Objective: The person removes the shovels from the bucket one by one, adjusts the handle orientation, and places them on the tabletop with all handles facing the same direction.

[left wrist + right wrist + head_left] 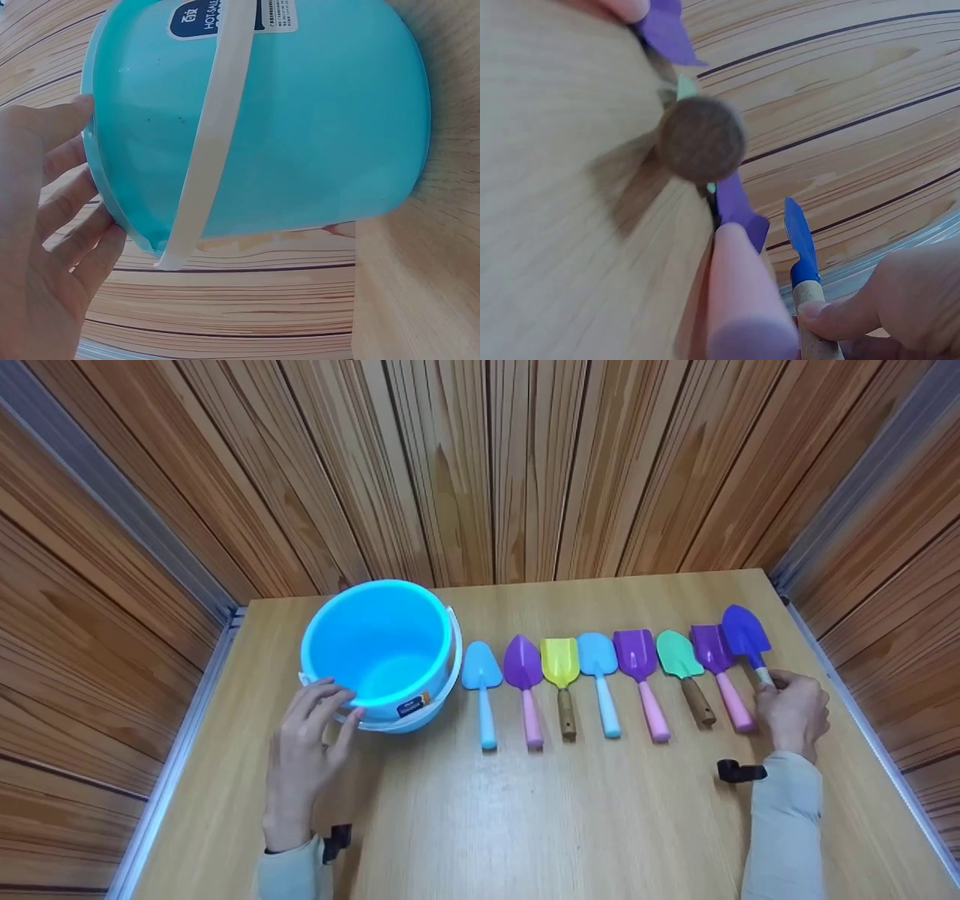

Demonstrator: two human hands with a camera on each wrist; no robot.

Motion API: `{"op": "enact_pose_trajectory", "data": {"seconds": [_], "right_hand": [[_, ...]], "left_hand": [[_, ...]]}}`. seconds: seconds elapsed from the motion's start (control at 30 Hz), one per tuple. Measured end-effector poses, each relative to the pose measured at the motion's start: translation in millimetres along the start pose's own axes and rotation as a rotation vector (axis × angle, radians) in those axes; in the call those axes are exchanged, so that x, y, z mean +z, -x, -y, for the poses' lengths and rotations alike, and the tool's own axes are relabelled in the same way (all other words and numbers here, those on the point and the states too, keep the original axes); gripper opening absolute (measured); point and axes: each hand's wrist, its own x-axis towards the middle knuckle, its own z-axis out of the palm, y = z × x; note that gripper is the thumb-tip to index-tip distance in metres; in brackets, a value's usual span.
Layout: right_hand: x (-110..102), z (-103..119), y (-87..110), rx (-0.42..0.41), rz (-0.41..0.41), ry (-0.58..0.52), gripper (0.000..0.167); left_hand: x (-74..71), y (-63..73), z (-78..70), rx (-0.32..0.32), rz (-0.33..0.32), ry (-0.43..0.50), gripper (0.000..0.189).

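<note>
A blue bucket (375, 652) with a white handle (214, 135) stands on the left of the table. My left hand (307, 750) touches its near-left rim, fingers extended and thumb apart, as the left wrist view also shows. At the far right my right hand (795, 712) grips the pale handle of a dark blue toy shovel (745, 634); in the right wrist view the thumb (832, 319) presses on that handle. Beside it lies a purple shovel with a pink handle (724, 671), then a green shovel with a brown handle (679, 656).
Further left in the row are a purple shovel (636, 656), a light blue shovel (598, 656), a yellow shovel (560, 660), a pointed purple shovel (523, 664) and another light blue shovel (481, 667) beside the bucket. Wooden panels (487, 472) enclose the table's back and sides.
</note>
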Motion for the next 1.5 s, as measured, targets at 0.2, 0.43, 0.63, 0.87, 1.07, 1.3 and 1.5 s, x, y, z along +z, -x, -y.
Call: {"op": "enact_pose_trajectory", "data": {"seconds": [0.2,0.43,0.63,0.87,1.07,1.3,1.5], "right_hand": [[-4.2,-10.2,-6.9,0.071,0.021,-0.006,0.051],[-8.0,-16.5,-11.7,0.114,0.048,-0.001,0.052],[-6.0,-14.3,-14.4,0.107,0.071,0.002,0.054],[-4.9,-15.4,-13.7,0.060,0.029,0.047,0.053],[2.6,-16.4,-13.0,0.083,0.043,-0.041,0.054],[2.9,-19.8,-12.0,0.069,0.022,-0.079,0.056],[-2.8,-13.4,-12.3,0.041,0.018,-0.069,0.056]], "left_hand": [[0.3,-1.4,0.4,0.006,-0.003,0.012,0.029],[-0.3,0.4,0.6,0.015,-0.008,0.008,0.030],[-1.9,-4.6,0.4,0.000,-0.010,0.001,0.030],[1.2,-7.3,-0.4,0.025,0.012,-0.027,0.029],[-2.5,-6.9,-0.3,0.009,0.013,-0.038,0.030],[0.9,-6.4,-0.9,0.016,0.010,-0.045,0.030],[6.0,-4.9,-1.2,0.003,-0.007,-0.038,0.030]]}}
